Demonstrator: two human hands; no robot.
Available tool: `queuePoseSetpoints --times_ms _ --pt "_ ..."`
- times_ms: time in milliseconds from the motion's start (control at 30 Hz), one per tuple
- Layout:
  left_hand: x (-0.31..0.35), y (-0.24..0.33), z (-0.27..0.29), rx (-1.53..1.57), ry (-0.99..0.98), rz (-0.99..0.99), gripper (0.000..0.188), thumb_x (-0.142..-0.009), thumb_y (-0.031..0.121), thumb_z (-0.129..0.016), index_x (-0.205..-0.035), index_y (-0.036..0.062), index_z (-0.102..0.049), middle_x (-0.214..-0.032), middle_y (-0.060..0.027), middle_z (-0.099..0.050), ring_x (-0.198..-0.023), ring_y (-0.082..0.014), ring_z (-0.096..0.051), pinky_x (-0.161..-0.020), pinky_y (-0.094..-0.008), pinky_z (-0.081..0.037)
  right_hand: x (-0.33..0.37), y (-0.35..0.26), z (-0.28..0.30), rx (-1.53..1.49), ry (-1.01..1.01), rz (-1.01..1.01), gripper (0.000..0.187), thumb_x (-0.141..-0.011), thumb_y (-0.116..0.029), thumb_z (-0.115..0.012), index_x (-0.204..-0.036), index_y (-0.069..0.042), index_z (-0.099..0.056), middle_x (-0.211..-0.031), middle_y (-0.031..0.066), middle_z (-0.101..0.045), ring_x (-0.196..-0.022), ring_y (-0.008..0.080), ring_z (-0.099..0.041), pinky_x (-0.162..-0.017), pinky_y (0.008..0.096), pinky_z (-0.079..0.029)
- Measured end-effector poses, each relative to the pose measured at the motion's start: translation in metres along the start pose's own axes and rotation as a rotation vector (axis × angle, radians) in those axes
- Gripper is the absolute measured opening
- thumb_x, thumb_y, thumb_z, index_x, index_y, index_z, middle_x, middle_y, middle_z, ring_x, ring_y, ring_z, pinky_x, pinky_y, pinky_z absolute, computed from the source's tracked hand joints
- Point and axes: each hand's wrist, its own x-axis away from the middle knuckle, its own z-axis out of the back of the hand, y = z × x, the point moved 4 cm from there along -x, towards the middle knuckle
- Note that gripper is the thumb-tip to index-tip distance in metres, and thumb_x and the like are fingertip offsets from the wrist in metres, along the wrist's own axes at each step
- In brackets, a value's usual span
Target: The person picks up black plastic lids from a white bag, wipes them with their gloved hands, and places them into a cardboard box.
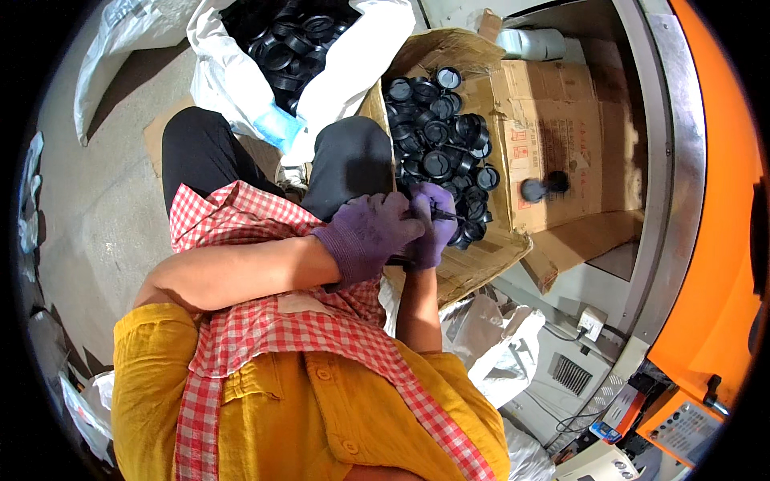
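Observation:
Both of my hands wear purple knit gloves and meet in front of my right knee, at the near-left edge of the cardboard box (501, 244). My left hand (373, 232) is closed, fingers curled against the right; whatever it grips is hidden. My right hand (433, 223) is closed around a slim dark tool (446, 215), whose thin end points right over the box; its exact kind does not show. Round black plastic caps (436, 164) lie heaped in the box just beyond my hands.
Between my knees and beyond, a white sack (212, 72) stands full of similar black caps (301, 48). An opened carton (561, 136) with two dark round pieces (545, 187) lies right. Farther right rises an orange machine (706, 240). Plastic bags (497, 341) sit by my right elbow.

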Motion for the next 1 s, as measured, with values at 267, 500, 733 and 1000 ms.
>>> queuePoseSetpoints --times_ms 267,500,733,1000 --pt "-0.005 0.013 0.063 -0.013 0.228 -0.112 0.038 -0.066 0.013 -0.067 -0.103 0.0148 -0.059 -0.091 -0.0117 -0.056 -0.087 -0.032 -0.057 -0.082 -0.0448 -0.045 -0.069 0.078 0.083 0.34 0.394 0.034 0.015 -0.078 -0.008 -0.058 -0.089 0.0 -0.064 -0.078 0.005 -0.062 -0.073 0.016 -0.057 -0.072 0.0291 -0.046" --pt "-0.046 -0.078 0.098 -0.427 0.647 0.166 0.08 -0.056 0.022 -0.077 -0.13 0.0188 -0.046 -0.136 -0.0219 -0.033 -0.12 -0.045 -0.035 -0.1 -0.0493 -0.031 -0.131 0.146 0.058 0.819 0.037 -0.255 0.03 -0.082 -0.024 -0.061 -0.093 0.003 -0.062 -0.084 0.0132 -0.066 -0.079 0.0232 -0.062 -0.075 0.0343 -0.047" --pt "-0.061 -0.079 0.027 -0.265 0.432 0.059 0.038 -0.061 0.013 -0.072 -0.098 0.0108 -0.064 -0.122 -0.011 -0.05 -0.112 -0.0336 -0.048 -0.09 -0.0417 -0.044 -0.181 0.151 0.021 0.971 -0.112 -0.383 0.056 -0.079 -0.025 -0.059 -0.13 -0.009 -0.041 -0.113 0.0217 -0.058 -0.107 0.0362 -0.055 -0.09 0.0416 -0.042" --pt "-0.076 -0.075 0.024 -0.261 0.34 0.046 0.02 -0.068 0.014 -0.067 -0.088 0.0099 -0.065 -0.11 -0.0056 -0.055 -0.106 -0.0225 -0.053 -0.08 -0.0358 -0.047 -0.186 0.259 0.056 1.268 -0.325 -0.567 0.036 -0.086 -0.031 -0.05 -0.105 -0.003 -0.063 -0.106 0.0191 -0.063 -0.098 0.0323 -0.062 -0.08 0.0423 -0.049"
